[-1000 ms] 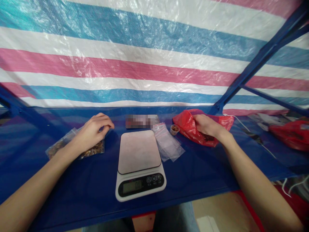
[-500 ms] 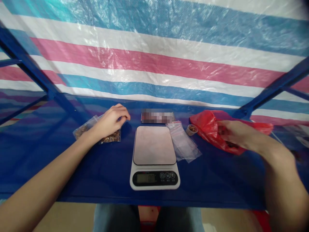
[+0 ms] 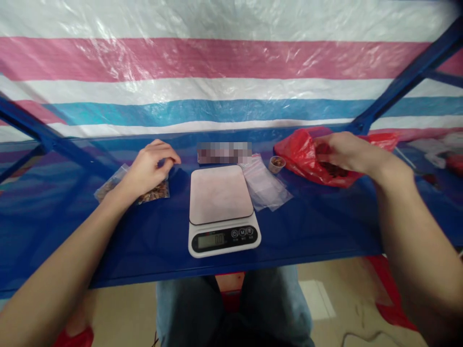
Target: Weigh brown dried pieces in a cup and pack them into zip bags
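Note:
My left hand [image 3: 150,167] rests beside and partly over clear zip bags [image 3: 155,192] filled with brown pieces. Its fingers are loosely curled, with a gap to the thumb, and no object shows between them. On the right, my right hand [image 3: 340,152] reaches into the mouth of a red plastic bag [image 3: 300,149] with dark contents. Its fingertips are hidden there, so I cannot see what they grip. Just left of that bag stands a small clear cup [image 3: 277,165] with brown bits inside.
A white kitchen scale [image 3: 221,195] reading 0.0 sits mid-table, partly over flat zip bags [image 3: 267,190]. Behind it lies a blurred-out flat object [image 3: 224,153]. Blue metal struts [image 3: 394,91] rise at both sides of the blue table [image 3: 144,246], before a striped sheet.
My view has tipped downward, so the table appears higher and more of the floor shows. My right hand stays in the red bag, and the left has hardly moved over the table.

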`<state>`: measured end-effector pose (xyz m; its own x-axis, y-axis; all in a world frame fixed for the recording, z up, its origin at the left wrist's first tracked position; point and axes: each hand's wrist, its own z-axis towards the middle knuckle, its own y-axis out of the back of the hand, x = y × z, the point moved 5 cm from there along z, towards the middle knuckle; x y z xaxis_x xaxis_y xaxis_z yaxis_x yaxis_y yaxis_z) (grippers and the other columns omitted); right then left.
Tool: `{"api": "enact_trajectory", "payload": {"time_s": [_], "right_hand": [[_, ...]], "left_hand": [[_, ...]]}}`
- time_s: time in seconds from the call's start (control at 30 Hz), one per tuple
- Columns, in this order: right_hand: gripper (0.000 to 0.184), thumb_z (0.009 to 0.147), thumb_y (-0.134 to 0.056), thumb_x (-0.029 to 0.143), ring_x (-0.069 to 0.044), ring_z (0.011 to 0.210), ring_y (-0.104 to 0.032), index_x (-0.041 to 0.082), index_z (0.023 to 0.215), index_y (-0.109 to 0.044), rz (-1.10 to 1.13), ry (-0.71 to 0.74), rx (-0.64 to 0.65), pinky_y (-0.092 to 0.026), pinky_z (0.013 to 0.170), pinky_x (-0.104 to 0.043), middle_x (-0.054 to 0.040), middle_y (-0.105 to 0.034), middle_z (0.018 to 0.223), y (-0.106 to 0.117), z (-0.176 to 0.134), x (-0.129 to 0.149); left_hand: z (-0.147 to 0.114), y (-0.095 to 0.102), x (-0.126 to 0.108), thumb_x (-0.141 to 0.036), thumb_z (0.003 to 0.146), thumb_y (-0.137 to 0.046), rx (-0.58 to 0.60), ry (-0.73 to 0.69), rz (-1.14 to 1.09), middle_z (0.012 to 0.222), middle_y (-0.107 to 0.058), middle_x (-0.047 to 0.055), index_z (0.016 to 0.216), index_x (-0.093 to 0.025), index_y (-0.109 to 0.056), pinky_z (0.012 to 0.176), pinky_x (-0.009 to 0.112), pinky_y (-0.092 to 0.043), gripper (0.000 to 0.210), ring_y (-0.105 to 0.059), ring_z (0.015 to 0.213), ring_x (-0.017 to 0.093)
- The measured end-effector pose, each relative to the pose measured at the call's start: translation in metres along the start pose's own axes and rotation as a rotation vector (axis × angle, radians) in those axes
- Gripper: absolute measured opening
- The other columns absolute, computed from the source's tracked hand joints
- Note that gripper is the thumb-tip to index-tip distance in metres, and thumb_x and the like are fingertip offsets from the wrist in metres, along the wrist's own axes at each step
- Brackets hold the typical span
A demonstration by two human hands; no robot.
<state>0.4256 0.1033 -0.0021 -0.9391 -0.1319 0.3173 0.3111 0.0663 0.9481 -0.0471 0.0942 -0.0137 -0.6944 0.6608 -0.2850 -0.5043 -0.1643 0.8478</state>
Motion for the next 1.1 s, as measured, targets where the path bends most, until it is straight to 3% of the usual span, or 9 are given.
{"api": "enact_trajectory", "payload": {"time_s": [0.1, 0.23, 0.37, 0.47, 0.6, 0.7, 1.1], "right_hand": [[0.005, 0.087, -0.071, 0.018, -0.022, 0.065, -0.069, 0.018, 0.089, -0.075, -0.11, -0.01, -0.026, -0.049, 0.064, -0.033, -0.0073, -0.078, 0.079, 0.008, 0.001, -0.005], [0.014, 0.088, -0.072, 0.03, -0.025, 0.071, -0.071, 0.018, 0.094, -0.075, -0.12, 0.067, -0.235, -0.05, 0.068, -0.035, -0.0094, -0.079, 0.083, 0.026, -0.004, 0.002], [0.02, 0.093, -0.072, 0.037, -0.025, 0.084, -0.072, 0.018, 0.097, -0.075, 0.028, 0.196, -0.435, -0.051, 0.077, -0.035, -0.0128, -0.08, 0.096, 0.036, -0.019, 0.032], [0.023, 0.093, -0.077, 0.042, -0.021, 0.082, -0.07, 0.019, 0.096, -0.075, 0.227, 0.359, -0.483, -0.053, 0.078, -0.033, -0.0082, -0.078, 0.093, 0.027, -0.028, 0.063], [0.012, 0.099, -0.073, 0.034, -0.02, 0.081, -0.07, 0.022, 0.101, -0.076, 0.244, 0.585, -0.279, -0.055, 0.076, -0.033, -0.006, -0.077, 0.097, -0.005, -0.028, 0.095], [0.009, 0.101, -0.069, 0.026, -0.023, 0.09, -0.073, 0.023, 0.104, -0.077, 0.194, 0.671, -0.173, -0.056, 0.081, -0.035, -0.0075, -0.077, 0.104, -0.021, -0.025, 0.101], [0.02, 0.102, -0.065, 0.021, -0.026, 0.104, -0.076, 0.023, 0.115, -0.08, 0.149, 0.648, -0.163, -0.061, 0.092, -0.041, -0.0101, -0.08, 0.113, -0.022, -0.02, 0.091]], "left_hand": [[0.0, -0.001, 0.0, -0.026, 0.095, -0.047, -0.004, 0.002, 0.002, 0.087, -0.078, 0.005, 0.08, -0.022, -0.073, 0.089, 0.042, -0.052, 0.03, -0.067, 0.088, 0.025], [0.0, 0.0, 0.002, -0.026, 0.094, -0.047, -0.028, 0.014, 0.015, 0.087, -0.078, 0.004, 0.08, -0.023, -0.073, 0.09, 0.041, -0.053, 0.03, -0.067, 0.091, 0.025], [0.001, 0.001, 0.002, -0.025, 0.096, -0.046, 0.0, 0.011, 0.021, 0.088, -0.077, 0.005, 0.082, -0.022, -0.073, 0.092, 0.041, -0.052, 0.03, -0.065, 0.091, 0.024], [0.002, 0.0, 0.001, -0.024, 0.096, -0.047, 0.031, -0.002, 0.007, 0.088, -0.078, 0.005, 0.081, -0.022, -0.072, 0.093, 0.043, -0.052, 0.029, -0.066, 0.091, 0.025], [0.003, -0.001, 0.003, -0.024, 0.097, -0.048, 0.048, -0.005, -0.008, 0.088, -0.078, 0.005, 0.082, -0.022, -0.071, 0.093, 0.044, -0.05, 0.027, -0.065, 0.092, 0.025], [0.002, -0.002, 0.004, -0.023, 0.098, -0.047, 0.051, -0.008, -0.009, 0.088, -0.078, 0.006, 0.083, -0.021, -0.071, 0.092, 0.044, -0.05, 0.029, -0.065, 0.092, 0.026], [-0.002, -0.001, 0.006, -0.021, 0.101, -0.046, 0.048, -0.015, -0.011, 0.091, -0.077, 0.005, 0.086, -0.022, -0.071, 0.092, 0.042, -0.05, 0.029, -0.063, 0.096, 0.025]]}}
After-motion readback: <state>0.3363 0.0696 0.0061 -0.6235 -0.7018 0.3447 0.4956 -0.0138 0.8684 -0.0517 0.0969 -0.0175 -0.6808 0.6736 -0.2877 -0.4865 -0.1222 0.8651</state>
